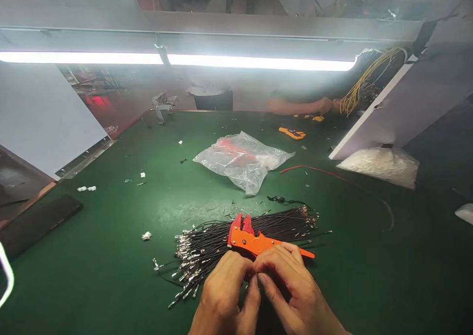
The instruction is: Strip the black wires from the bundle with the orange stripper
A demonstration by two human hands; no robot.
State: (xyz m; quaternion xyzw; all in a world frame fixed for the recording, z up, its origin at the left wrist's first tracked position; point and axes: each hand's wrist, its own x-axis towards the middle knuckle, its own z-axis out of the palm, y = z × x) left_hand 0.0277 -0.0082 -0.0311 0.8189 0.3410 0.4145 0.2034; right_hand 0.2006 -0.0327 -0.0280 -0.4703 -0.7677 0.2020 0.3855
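Note:
My left hand (229, 288) and my right hand (291, 285) meet at the front middle of the table, thumbs and forefingers pinched together. Whatever is between the fingertips is too small and covered to make out. Just beyond the fingers lies an orange wire stripper (254, 241) with red jaws pointing away from me. It rests on a bundle of black wires (207, 239), many with metal terminals at the left end and bare copper at the right. My right fingers overlap the stripper's handle; whether they touch it I cannot tell.
A clear plastic bag (246, 165) with red contents lies mid-table on the green tabletop (111, 246). Right of it are a red wire (332, 174), a yellow-orange tool (291, 133) and a white-filled bag (380, 167). Across the table is another person's arm (299, 107).

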